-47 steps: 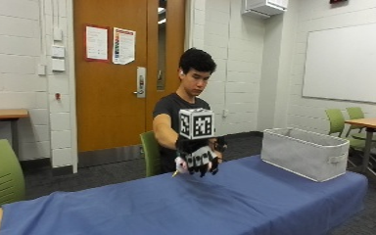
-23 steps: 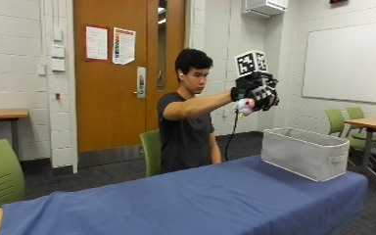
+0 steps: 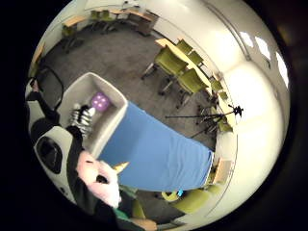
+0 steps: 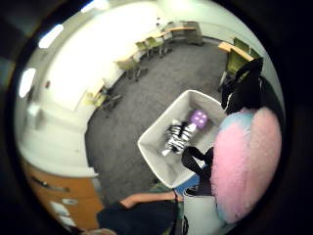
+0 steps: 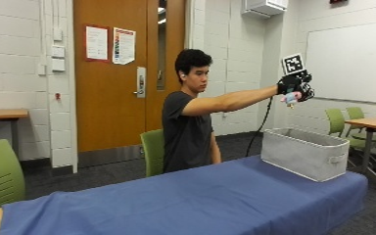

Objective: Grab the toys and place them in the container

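Toys: I count three. One grey container (image 5: pixel 303 152) sits at the far end of the blue-draped bench (image 5: pixel 194 200), holding two of them, a striped zebra plush (image 4: pixel 176 137) and a purple dotted cube (image 4: pixel 199 118). The third, a pink and blue plush (image 4: pixel 247 164), is high above the container in my right hand (image 5: pixel 294 86), fingers curled around it. I read no labels.

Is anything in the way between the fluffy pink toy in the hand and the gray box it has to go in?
Nothing visible. The gloved right hand holds the pink toy high above the container, with only open air between. A zebra toy and purple block already lie inside.
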Demonstrator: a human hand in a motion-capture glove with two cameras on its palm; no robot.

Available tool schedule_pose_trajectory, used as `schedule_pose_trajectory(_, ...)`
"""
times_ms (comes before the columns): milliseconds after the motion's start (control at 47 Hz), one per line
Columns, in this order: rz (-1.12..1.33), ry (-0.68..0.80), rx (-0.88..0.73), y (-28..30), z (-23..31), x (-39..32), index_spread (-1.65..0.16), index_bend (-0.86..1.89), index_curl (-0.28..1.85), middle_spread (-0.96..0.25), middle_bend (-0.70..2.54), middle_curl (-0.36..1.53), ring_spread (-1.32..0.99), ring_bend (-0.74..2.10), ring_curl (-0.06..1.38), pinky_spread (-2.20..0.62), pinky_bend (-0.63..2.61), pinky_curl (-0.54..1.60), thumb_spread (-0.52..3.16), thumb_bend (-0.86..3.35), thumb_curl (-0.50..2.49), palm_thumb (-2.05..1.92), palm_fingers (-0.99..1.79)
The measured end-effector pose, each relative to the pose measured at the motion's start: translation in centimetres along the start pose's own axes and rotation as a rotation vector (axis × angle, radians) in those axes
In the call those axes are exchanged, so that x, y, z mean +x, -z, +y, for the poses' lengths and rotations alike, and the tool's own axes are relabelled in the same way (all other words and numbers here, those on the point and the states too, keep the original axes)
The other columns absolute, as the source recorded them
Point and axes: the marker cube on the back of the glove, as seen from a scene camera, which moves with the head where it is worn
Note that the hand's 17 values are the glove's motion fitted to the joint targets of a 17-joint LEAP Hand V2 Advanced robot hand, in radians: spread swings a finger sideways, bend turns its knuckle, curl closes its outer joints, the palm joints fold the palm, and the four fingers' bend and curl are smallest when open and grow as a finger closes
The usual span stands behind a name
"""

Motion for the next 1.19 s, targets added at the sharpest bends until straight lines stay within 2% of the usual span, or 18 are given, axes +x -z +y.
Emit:
schedule_pose_trajectory(106, -0.023, 0.097, 0.005, -2.1, -0.2, 4.1, -0.32, 0.31, 0.77, -0.34, 0.92, 0.65, -0.37, 1.26, 0.55, -0.45, 0.86, 0.41, 0.50, 0.28, 1.08, 0.49, 1.18)
schedule_pose_trajectory(192, -0.099, 0.166, 0.014, -2.8, -0.7, 2.5, -0.33, 0.30, 0.79, -0.33, 0.92, 0.65, -0.37, 1.26, 0.55, -0.45, 0.87, 0.41, 0.49, 0.28, 1.11, 0.48, 1.18)
schedule_pose_trajectory(213, -0.142, 0.157, 0.016, -2.9, -1.0, 1.6, -0.33, 0.30, 0.79, -0.34, 0.91, 0.65, -0.37, 1.26, 0.55, -0.45, 0.86, 0.41, 0.50, 0.28, 1.11, 0.48, 1.18)
schedule_pose_trajectory(298, -0.200, -0.046, -0.004, -3.7, -2.4, -0.8, -0.33, 0.28, 0.81, -0.34, 0.92, 0.65, -0.36, 1.26, 0.55, -0.45, 0.87, 0.41, 0.49, 0.28, 1.14, 0.47, 1.18)
schedule_pose_trajectory(383, -0.173, 0.048, -0.063, -4.9, -2.0, -1.6, -0.34, 0.26, 0.83, -0.34, 0.91, 0.65, -0.36, 1.27, 0.54, -0.45, 0.87, 0.41, 0.48, 0.28, 1.17, 0.47, 1.16)
schedule_pose_trajectory(447, -0.094, 0.082, -0.186, -6.5, -1.3, -0.5, -0.36, 0.19, 0.84, -0.35, 0.91, 0.65, -0.37, 1.27, 0.54, -0.45, 0.87, 0.41, 0.50, 0.27, 1.18, 0.44, 1.09)
schedule_pose_trajectory(490, -0.023, 0.064, -0.258, -7.4, -1.0, 0.5, -0.37, 0.06, 0.82, -0.36, 0.83, 0.63, -0.37, 1.25, 0.53, -0.45, 0.96, 0.44, 0.56, 0.21, 1.16, 0.38, 0.90)
schedule_pose_trajectory(511, -0.002, 0.049, -0.286, -7.7, -0.9, 0.9, -0.36, -0.07, 0.76, -0.35, 0.75, 0.60, -0.37, 1.26, 0.53, -0.44, 1.03, 0.46, 0.72, 0.10, 1.08, 0.18, 0.74)
schedule_pose_trajectory(532, 0.007, 0.032, -0.309, -7.9, -0.9, 1.1, -0.36, -0.07, 0.76, -0.34, 0.70, 0.60, -0.37, 1.26, 0.54, -0.43, 1.09, 0.48, 0.77, 0.07, 1.04, 0.13, 0.63)
schedule_pose_trajectory(575, 0.011, 0.000, -0.325, -8.1, -0.8, 1.3, -0.34, -0.09, 0.72, -0.29, 0.57, 0.57, -0.34, 1.22, 0.54, -0.39, 1.21, 0.53, 0.83, -0.04, 0.95, 0.00, 0.22)
schedule_pose_trajectory(618, 0.030, -0.008, -0.307, -8.3, -0.8, 1.6, -0.32, -0.07, 0.68, -0.21, 0.46, 0.54, -0.26, 1.06, 0.52, -0.31, 1.30, 0.57, 0.83, -0.12, 0.87, -0.12, -0.23)
schedule_pose_trajectory(660, 0.046, 0.002, -0.281, -8.4, -0.5, 2.2, -0.32, -0.05, 0.60, -0.17, 0.42, 0.51, -0.21, 0.92, 0.46, -0.24, 1.30, 0.53, 0.85, -0.14, 0.81, -0.15, -0.32)
schedule_pose_trajectory(809, 0.021, -0.097, -0.242, -8.0, 0.2, 3.2, -0.31, 0.05, 0.44, -0.10, 0.35, 0.46, -0.14, 0.71, 0.32, -0.12, 1.26, 0.47, 0.87, -0.15, 0.64, -0.18, -0.24)
schedule_pose_trajectory(937, 0.065, -0.070, -0.207, -7.3, 2.0, 5.4, -0.32, 0.14, 0.41, -0.08, 0.31, 0.44, -0.12, 0.60, 0.28, -0.07, 1.16, 0.43, 0.89, -0.15, 0.52, -0.19, -0.18)
schedule_pose_trajectory(1065, 0.050, -0.096, -0.191, -5.6, 3.9, -0.2, -0.32, 0.15, 0.39, -0.07, 0.30, 0.43, -0.12, 0.54, 0.26, -0.05, 1.05, 0.38, 0.90, -0.14, 0.43, -0.19, -0.11)
schedule_pose_trajectory(1150, -0.111, -0.076, -0.179, -4.5, 5.6, -0.7, -0.31, 0.14, 0.38, -0.07, 0.29, 0.43, -0.13, 0.51, 0.26, -0.05, 1.00, 0.36, 0.91, -0.14, 0.38, -0.18, -0.09)
schedule_pose_trajectory(1192, -0.067, -0.093, -0.188, -4.6, 6.9, 1.1, -0.31, 0.15, 0.38, -0.07, 0.29, 0.43, -0.14, 0.50, 0.26, -0.05, 0.97, 0.35, 0.91, -0.13, 0.35, -0.18, -0.09)
